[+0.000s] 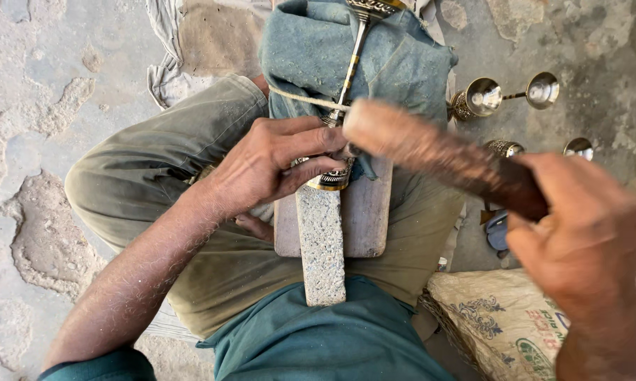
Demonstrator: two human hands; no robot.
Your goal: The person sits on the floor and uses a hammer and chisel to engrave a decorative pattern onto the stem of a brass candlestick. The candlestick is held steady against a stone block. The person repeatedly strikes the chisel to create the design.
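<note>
While the left hand (272,166) fingers pinch a brass cup (330,176) on the wooden block (364,212), the right hand (586,233) grips a blurred mallet (431,152) above a printed tan sack (501,317).

To your right, two shiny metal goblets (484,97) sit on the cracked concrete floor (43,141), with a small round cup (542,89) just beside them. A printed woven sack (501,321) lies by your right knee, and a pale rag (164,67) lies crumpled up ahead on the left.
</note>
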